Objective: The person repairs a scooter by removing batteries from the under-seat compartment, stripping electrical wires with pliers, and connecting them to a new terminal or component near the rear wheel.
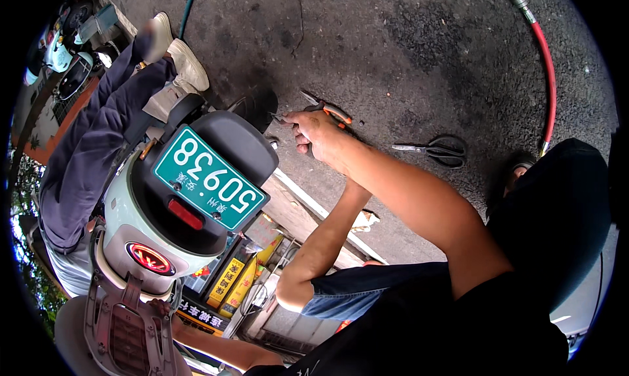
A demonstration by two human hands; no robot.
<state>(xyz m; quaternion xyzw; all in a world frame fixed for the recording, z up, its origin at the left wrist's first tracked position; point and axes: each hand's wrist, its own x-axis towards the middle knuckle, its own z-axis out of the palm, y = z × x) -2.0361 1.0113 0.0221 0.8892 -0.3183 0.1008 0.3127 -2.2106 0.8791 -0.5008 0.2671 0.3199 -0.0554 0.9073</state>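
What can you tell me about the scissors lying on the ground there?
The scissors are dark, with two black loop handles and slim metal-looking blades. They lie flat and closed on the grey asphalt, blades pointing toward the picture's left, handles toward the red hose. Nothing touches them; they lie apart from the hand holding orange-handled pliers.

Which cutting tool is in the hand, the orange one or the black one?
The orange-handled pliers are gripped in the right hand. The black-handled scissors lie alone on the ground, farther right, untouched.

Right grip [313, 132] closed, arm outstretched
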